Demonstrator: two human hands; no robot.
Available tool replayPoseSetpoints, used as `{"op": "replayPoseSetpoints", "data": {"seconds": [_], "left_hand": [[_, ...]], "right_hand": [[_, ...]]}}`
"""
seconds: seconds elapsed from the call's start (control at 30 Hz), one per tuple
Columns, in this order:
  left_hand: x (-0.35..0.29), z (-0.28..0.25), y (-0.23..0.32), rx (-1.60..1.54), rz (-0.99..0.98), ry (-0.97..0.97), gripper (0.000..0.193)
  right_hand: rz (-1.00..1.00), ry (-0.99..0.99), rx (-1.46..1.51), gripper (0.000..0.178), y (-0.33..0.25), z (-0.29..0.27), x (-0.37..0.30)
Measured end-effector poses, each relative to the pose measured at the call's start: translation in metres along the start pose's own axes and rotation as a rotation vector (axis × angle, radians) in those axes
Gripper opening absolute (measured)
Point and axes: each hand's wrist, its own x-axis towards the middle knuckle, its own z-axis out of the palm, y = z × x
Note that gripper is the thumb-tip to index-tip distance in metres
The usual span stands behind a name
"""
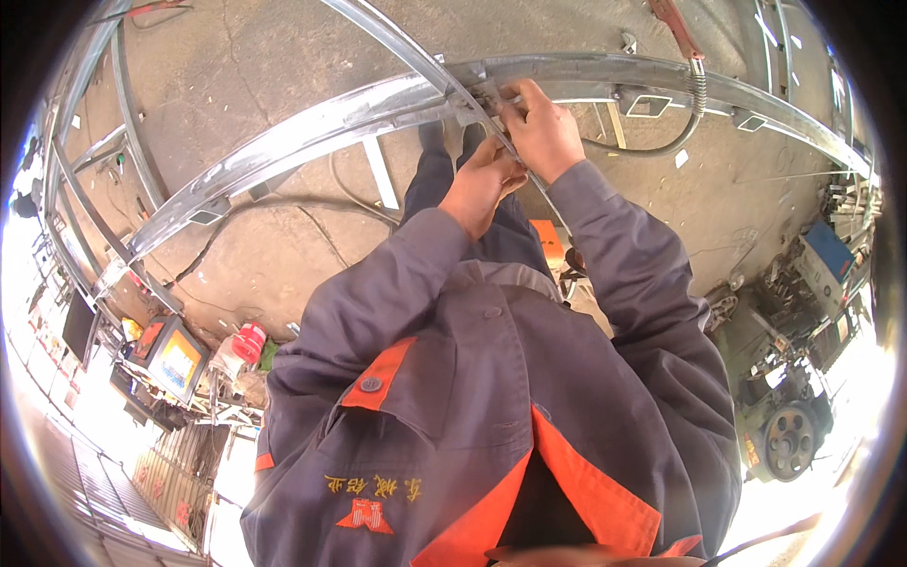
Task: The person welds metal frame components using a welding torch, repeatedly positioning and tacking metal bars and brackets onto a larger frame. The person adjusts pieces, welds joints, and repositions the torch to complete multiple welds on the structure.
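A long silvery metal tube (pixel 293 142) runs across in front of me. A narrower metal bar (pixel 402 47) comes in from the top, passes over the tube and slants down between my hands. My left hand (pixel 480 189) is closed, with its fingertips pinching the narrower bar just below the crossing. My right hand (pixel 545 130) is closed too, its thumb and fingers at the joint on the bar's right side. Whatever lies between those fingertips is hidden or too small to make out.
A red-handled welding torch (pixel 677 28) with a dark cable lies over the tube at upper right. More metal framework (pixel 128 123) stands at left. An orange box (pixel 548 244) sits by my legs. Machinery with a wheel (pixel 789 442) is at lower right; a red container (pixel 249 342) is at lower left.
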Motion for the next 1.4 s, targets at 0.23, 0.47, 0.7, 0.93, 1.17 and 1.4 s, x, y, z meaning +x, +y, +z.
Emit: {"op": "replayPoseSetpoints", "data": {"seconds": [0.23,0.47,0.7,0.93,1.17,1.4], "left_hand": [[-0.012,-0.045,0.024,1.386,0.773,0.456,0.048],[-0.01,-0.111,0.1,1.993,0.991,0.52,0.026],[-0.011,-0.11,0.105,1.93,0.982,0.467,0.018],[-0.014,-0.107,0.109,1.883,0.974,0.436,0.017],[-0.016,-0.106,0.11,1.826,0.998,0.426,0.016],[-0.015,-0.106,0.111,1.784,1.015,0.397,0.015]], "right_hand": [[0.043,0.054,0.262,0.024,0.017,0.018,-0.004],[0.179,0.055,0.563,0.031,0.027,0.031,-0.007],[0.275,0.061,0.715,0.027,0.019,0.032,-0.01],[0.258,0.031,0.698,0.018,0.016,0.027,-0.009],[0.266,0.059,0.562,0.016,0.009,0.03,-0.008],[0.316,-0.025,0.679,0.017,0.008,0.032,-0.009]]}}
